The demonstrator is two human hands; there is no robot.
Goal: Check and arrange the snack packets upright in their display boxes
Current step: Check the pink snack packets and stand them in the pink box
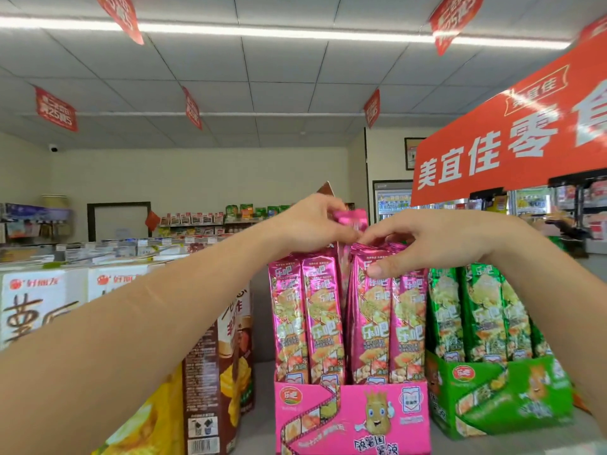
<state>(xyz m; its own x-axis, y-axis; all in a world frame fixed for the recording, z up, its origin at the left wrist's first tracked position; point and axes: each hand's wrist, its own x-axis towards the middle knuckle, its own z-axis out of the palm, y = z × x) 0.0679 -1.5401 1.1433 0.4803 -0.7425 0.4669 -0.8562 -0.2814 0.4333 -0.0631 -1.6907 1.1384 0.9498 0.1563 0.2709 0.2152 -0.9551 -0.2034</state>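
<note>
Head view: left hand pinches the top of a raised pink packet above the pink display box; right hand clamps thumb and curled fingers over the right-row packets. Risk: inserting the raised pink packet into the tight gap may buckle it, or tip neighbours toward the green box if the right hand releases early.
</note>
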